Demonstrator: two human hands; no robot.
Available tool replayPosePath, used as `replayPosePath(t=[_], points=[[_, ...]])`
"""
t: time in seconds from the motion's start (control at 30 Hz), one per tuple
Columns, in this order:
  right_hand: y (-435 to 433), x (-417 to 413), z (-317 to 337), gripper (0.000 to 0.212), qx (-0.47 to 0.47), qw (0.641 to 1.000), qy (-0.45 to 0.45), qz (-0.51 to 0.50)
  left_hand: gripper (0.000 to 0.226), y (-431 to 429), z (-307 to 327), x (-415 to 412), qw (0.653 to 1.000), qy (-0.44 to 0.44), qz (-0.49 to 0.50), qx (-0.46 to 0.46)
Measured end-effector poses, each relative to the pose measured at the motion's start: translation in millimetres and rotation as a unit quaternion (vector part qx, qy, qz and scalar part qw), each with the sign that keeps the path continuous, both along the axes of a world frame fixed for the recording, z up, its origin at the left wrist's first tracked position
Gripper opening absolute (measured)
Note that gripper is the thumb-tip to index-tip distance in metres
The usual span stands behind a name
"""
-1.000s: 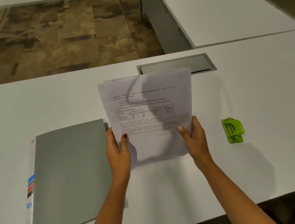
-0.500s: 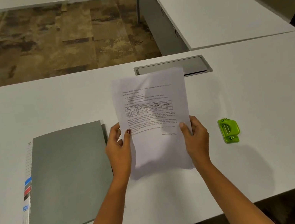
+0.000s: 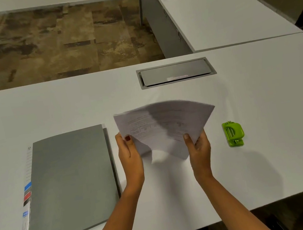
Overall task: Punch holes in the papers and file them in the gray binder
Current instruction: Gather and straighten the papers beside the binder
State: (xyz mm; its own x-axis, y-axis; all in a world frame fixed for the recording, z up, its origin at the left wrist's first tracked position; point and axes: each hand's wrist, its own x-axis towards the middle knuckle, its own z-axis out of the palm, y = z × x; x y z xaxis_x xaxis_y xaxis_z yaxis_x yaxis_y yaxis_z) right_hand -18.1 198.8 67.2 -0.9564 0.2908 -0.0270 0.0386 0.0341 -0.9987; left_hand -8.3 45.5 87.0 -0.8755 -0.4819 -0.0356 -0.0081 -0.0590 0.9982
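Note:
I hold a thin stack of printed white papers over the middle of the white table. My left hand grips the lower left edge, and my right hand grips the lower right corner. The sheets are tipped away from me and bowed, blurred by motion. The gray binder lies closed on the table left of my left hand, with a white label strip along its left side. A small green hole punch rests on the table to the right of my right hand.
A gray metal cable hatch is set into the table behind the papers. A second white desk with another hatch joins at the back right. Patterned carpet floor lies beyond the far edge; the near table edge runs below my forearms.
The papers have dropped from upright to tilted away and bowed, lower over the table. Both hands keep their grip at the bottom edge.

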Motion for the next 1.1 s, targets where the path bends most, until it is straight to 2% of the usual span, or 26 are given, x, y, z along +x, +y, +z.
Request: replayPosePath(t=[0.17, 0.23, 0.27, 0.47, 0.67, 0.87, 1.1], points=[[-2.2, 0.1, 4.9, 0.040, 0.013, 1.000, 0.015, -0.019, 0.018, 3.7, -4.7, 0.2, 0.999, -0.013, 0.026, -0.046], [-0.2, 0.8, 5.4, 0.041, 0.013, 0.999, 0.019, -0.025, 0.035, 2.2, -6.6, 1.6, 0.996, -0.017, 0.038, -0.077], [0.7, 1.6, 4.4, 0.042, 0.015, 0.999, 0.019, -0.022, 0.037, 1.5, -7.6, 2.0, 0.996, -0.018, 0.036, -0.076], [1.6, 4.0, -2.2, 0.041, 0.030, 0.999, 0.005, -0.015, 0.017, 2.3, -2.2, 3.3, 0.998, -0.011, 0.025, -0.056], [0.4, 3.1, -1.9, 0.039, 0.038, 0.999, 0.007, -0.023, 0.023, 1.8, 0.3, 6.3, 0.999, -0.001, 0.034, -0.039], [1.6, 4.8, -12.0, 0.033, 0.048, 0.999, -0.016, -0.001, 0.029, -4.7, -1.4, 8.8, 1.000, -0.012, -0.012, -0.019], [-2.7, 5.1, -14.5, 0.036, 0.048, 0.998, -0.027, -0.005, 0.029, -6.1, -8.5, 7.8, 1.000, -0.017, -0.004, -0.019]])
